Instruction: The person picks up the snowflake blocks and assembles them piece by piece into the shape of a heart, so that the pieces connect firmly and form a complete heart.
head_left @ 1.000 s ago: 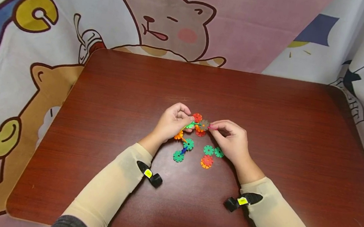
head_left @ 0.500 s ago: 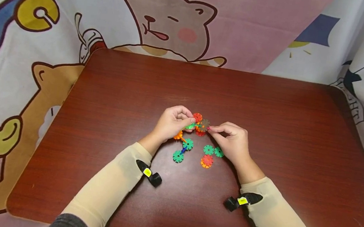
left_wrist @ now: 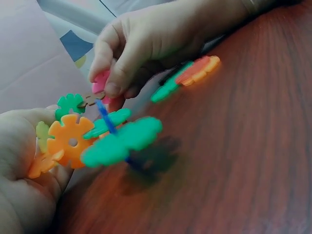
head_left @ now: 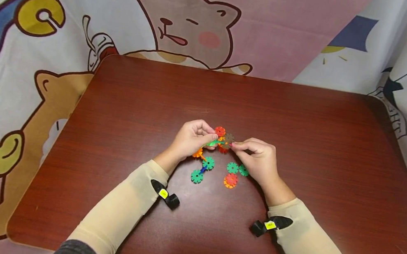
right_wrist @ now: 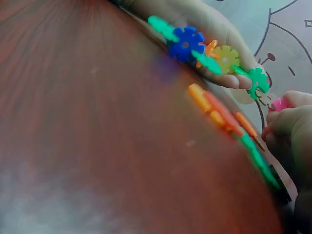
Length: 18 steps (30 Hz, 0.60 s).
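My left hand (head_left: 195,138) holds a chain of slotted plastic flower discs between thumb and fingers. In the right wrist view the chain shows a blue disc (right_wrist: 185,44), a yellow disc (right_wrist: 226,60) and a green disc (right_wrist: 258,83). An orange disc (left_wrist: 72,141) faces the left wrist camera, with blurred green discs (left_wrist: 122,141) hanging beside it. My right hand (head_left: 258,155) pinches a pink disc (left_wrist: 101,82) against a brown disc (left_wrist: 91,99) at the chain's end. Whether their slots are joined cannot be seen; fingers partly hide the pink disc.
Loose discs lie on the brown table (head_left: 147,96): a red disc (head_left: 219,131) beyond the hands, and a green disc (head_left: 232,167) and a red disc (head_left: 231,179) overlapping an orange one nearer me. A printed cloth (head_left: 272,35) hangs behind the table.
Both hands have drawn slightly closer together. The chain's hanging green end has shifted a little left and towards me. The loose discs stay put.
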Tool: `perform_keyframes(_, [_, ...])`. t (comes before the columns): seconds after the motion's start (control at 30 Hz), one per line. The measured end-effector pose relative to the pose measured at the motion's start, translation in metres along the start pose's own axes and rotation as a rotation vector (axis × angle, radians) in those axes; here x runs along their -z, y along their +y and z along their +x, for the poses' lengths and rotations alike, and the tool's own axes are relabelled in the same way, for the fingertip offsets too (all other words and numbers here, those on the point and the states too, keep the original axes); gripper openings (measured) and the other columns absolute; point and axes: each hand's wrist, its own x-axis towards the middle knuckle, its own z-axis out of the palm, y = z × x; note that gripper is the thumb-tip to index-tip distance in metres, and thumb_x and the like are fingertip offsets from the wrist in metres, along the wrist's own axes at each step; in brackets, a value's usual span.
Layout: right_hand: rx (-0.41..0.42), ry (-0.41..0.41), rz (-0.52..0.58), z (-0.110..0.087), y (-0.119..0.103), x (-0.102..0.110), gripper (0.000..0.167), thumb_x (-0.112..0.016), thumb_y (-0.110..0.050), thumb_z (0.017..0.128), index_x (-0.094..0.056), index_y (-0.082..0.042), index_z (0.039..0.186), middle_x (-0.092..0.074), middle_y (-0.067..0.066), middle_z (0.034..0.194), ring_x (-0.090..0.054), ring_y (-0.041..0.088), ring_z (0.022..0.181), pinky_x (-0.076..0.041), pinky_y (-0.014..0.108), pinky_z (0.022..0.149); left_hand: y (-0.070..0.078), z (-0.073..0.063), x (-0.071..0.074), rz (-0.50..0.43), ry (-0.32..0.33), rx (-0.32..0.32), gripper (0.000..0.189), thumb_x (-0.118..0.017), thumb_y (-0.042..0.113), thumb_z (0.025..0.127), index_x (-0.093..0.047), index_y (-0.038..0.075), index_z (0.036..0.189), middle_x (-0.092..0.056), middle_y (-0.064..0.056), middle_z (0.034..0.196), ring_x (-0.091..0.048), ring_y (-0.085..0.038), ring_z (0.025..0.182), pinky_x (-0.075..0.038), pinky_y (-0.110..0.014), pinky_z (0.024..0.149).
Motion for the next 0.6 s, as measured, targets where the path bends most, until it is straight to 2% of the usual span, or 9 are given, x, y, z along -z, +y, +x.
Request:
perform_keyframes(0.13, [0.020, -0.013, -0.025, 0.0000, 0.0000, -0.0006, 0.022, -0.090, 0.014, 0.077, -0.086, -0.008, 0.083, -0.079, 0.004, 0.081, -0.073, 0.009, 0.075, -0.057, 0.015, 0.073, -0.0010, -0.0003, -0.0003, -0.008, -0.002, -0.007, 0.008, -0.075, -0.010, 0.095, -0.067, -0.007, 0.093, -0.077, -0.014, 0.086, -0.077, -0.020, 0.067, -0.066, -0.040, 0.066])
perform_keyframes(0.37, [-0.035, 0.021, -0.063, -0.0004, 0.0027, -0.0025, 0.020, -0.089, 0.011, 0.080, -0.085, -0.007, 0.087, -0.079, 0.004, 0.085, -0.071, 0.007, 0.081, -0.057, 0.017, 0.075, 0.0008, 0.0006, -0.0018, 0.022, -0.011, 0.028, 0.007, -0.074, -0.005, 0.097, -0.066, -0.006, 0.097, -0.075, -0.012, 0.085, -0.076, -0.022, 0.068, -0.066, -0.042, 0.068])
perform_keyframes(0.5, [-0.100, 0.050, -0.002, 0.0005, 0.0007, -0.0051, 0.021, -0.086, 0.013, 0.082, -0.081, 0.002, 0.099, -0.078, 0.014, 0.093, -0.074, 0.007, 0.086, -0.060, 0.018, 0.077, 0.0015, 0.0016, -0.0014, 0.127, -0.058, 0.038, 0.009, -0.072, 0.002, 0.100, -0.066, -0.003, 0.105, -0.073, -0.013, 0.093, -0.076, -0.023, 0.073, -0.066, -0.040, 0.070])
perform_keyframes(0.6, [-0.114, 0.054, 0.039, 0.0011, -0.0013, -0.0063, 0.023, -0.086, 0.015, 0.081, -0.078, 0.005, 0.100, -0.076, 0.017, 0.095, -0.075, 0.009, 0.086, -0.061, 0.018, 0.075, 0.0026, 0.0009, 0.0003, 0.204, -0.101, 0.037, 0.014, -0.070, 0.008, 0.104, -0.069, 0.000, 0.115, -0.075, -0.012, 0.103, -0.077, -0.025, 0.076, -0.066, -0.038, 0.072])
